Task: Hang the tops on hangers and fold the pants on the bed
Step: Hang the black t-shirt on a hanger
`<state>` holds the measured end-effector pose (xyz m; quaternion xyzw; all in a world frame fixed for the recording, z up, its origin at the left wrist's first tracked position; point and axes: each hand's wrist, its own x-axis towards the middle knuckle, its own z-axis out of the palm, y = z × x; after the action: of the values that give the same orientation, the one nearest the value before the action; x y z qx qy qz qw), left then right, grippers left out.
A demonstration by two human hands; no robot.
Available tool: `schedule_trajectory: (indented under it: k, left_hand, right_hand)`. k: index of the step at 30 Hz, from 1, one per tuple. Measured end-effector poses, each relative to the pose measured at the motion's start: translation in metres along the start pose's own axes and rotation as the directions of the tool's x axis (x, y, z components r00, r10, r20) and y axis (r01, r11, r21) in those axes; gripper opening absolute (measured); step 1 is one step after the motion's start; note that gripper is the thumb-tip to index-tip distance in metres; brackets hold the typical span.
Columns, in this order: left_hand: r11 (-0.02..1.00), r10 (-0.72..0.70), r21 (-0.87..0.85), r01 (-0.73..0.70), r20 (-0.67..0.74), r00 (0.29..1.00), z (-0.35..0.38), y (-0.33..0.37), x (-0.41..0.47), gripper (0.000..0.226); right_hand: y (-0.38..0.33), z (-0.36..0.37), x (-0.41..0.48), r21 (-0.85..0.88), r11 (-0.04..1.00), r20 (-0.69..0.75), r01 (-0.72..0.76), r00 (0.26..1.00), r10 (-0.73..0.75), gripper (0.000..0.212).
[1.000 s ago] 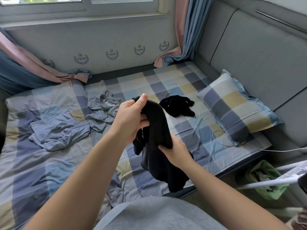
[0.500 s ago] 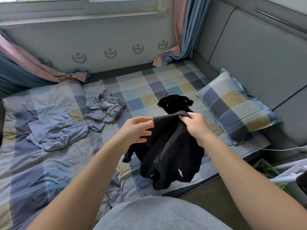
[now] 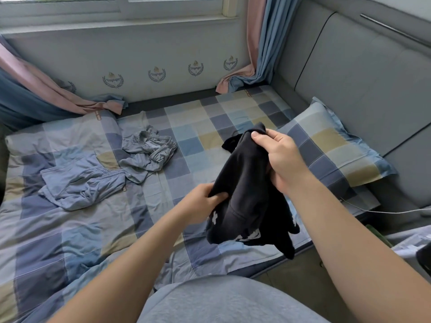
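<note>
A black garment [image 3: 247, 197] with white print near its hem hangs bunched above the bed's near edge. My right hand [image 3: 277, 159] pinches its upper end, and my left hand [image 3: 205, 203] grips its lower left side. Behind it, a second black garment [image 3: 229, 142] lies on the checked bed sheet [image 3: 196, 141], mostly hidden. A crumpled grey garment [image 3: 149, 152] lies mid-bed. A blue-grey garment with an elastic waistband [image 3: 81, 185] is spread out to the left. No hanger is in view.
A checked pillow [image 3: 331, 145] lies at the right against the grey padded headboard [image 3: 363, 73]. A thin white cable [image 3: 377, 210] runs off the bed's right corner. Pink and blue curtains [image 3: 258, 43] hang at the window wall. Floor shows at the lower right.
My right hand has lifted the garment's upper end higher and to the right. My left hand has shifted down to its lower side, and the white print now shows.
</note>
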<state>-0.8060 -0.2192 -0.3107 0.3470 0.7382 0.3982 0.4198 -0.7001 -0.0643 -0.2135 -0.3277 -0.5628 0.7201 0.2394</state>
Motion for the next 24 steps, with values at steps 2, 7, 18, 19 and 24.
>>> schedule_trajectory:
  k: [2,7,18,19,24]
  left_hand:
    - [0.997,-0.014,-0.071,0.008,-0.094,0.995,-0.009,0.005,0.000,0.014]
    - [0.960,-0.111,-0.279,0.027,-0.288,0.951,-0.034,0.025,-0.004,0.018]
    - [0.773,-0.214,-0.628,-0.088,-0.389,0.896,-0.049,0.060,-0.019,0.018]
    - [0.759,-0.219,-0.644,-0.099,-0.395,0.892,-0.050,0.065,-0.022,0.018]
    - [0.693,-0.175,-0.701,-0.169,-0.391,0.904,-0.047,0.090,-0.036,0.016]
  right_hand:
    - [-0.001,-0.006,0.002,0.048,0.999,0.019,0.020,1.000,-0.021,0.021]
    - [0.001,-0.014,-0.001,-0.094,0.994,0.041,0.064,0.997,-0.060,0.027]
    - [0.053,0.004,-0.029,-0.431,0.899,0.234,-0.080,0.952,0.197,0.022]
    - [0.059,0.006,-0.030,-0.485,0.870,0.260,-0.084,0.936,0.236,0.027]
    - [0.099,0.023,-0.035,-0.583,0.801,0.336,-0.136,0.857,0.390,0.073]
